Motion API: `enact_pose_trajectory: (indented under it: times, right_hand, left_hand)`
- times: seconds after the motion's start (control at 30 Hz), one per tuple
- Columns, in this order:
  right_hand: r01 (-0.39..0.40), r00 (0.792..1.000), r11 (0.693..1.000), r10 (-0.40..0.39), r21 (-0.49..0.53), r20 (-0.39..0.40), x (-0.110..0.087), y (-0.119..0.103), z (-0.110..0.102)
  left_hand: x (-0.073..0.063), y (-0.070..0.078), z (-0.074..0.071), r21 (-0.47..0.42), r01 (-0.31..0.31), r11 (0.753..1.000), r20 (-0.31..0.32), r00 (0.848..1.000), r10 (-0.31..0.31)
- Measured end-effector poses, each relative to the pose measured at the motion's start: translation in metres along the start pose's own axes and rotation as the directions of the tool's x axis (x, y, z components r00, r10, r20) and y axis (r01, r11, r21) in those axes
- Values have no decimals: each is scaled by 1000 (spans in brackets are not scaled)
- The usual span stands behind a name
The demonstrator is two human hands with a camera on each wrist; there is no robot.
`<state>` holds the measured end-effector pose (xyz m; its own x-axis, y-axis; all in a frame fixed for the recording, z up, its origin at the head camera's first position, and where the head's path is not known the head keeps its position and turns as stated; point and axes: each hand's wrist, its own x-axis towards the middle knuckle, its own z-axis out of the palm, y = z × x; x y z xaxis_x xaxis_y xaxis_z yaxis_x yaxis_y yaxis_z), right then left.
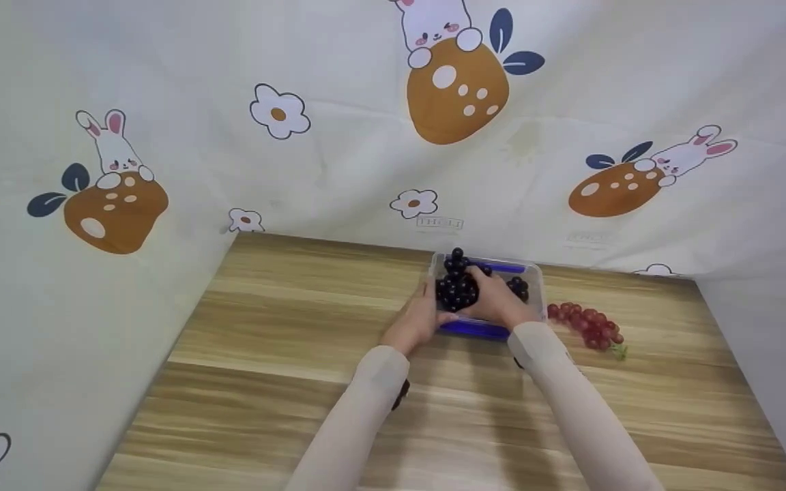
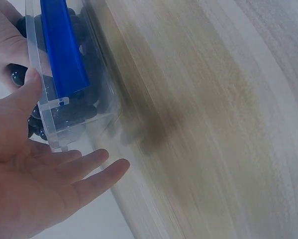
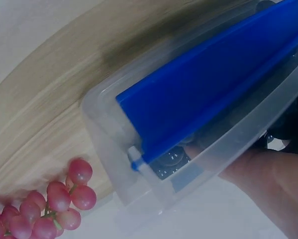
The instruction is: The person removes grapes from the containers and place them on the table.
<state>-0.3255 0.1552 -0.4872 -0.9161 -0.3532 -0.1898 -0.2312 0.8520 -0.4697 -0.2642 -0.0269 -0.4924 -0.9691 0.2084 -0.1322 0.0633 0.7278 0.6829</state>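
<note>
Holding grapes point(image 1: 458, 293), container rim point(image 3: 233, 148) close, tabletop point(image 1: 284, 307) leftward

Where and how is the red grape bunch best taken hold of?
Probably pinch the green stem, coming from the near right: it sticks out at that end of the red grape bunch, pointing away from the clear plastic box, while the opposite end lies close to the box.

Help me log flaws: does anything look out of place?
Perhaps the red grapes: they lie on the table beside the clear box, while dark grapes sit inside it. Nothing looks spilled or damaged.
</note>
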Motion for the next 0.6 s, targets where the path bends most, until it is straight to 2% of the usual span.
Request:
enact_pose_trajectory:
  times: [0.17,0.2,0.6]
  right_hand:
    - [-22,1000,1000,22,-4,-1,3,-1,1]
    - [-25,1000,1000,25,-6,-2,3,-1,1]
    - [-22,1000,997,21,-73,-16,5,-6,4]
  left_hand:
    - [0,0,0,1,-4,1000,5,1000,4]
    - [-2,5,-3,-8,10,1000,19,1000,-10]
    - [-2,3,-2,-21,10,1000,3,1000,-10]
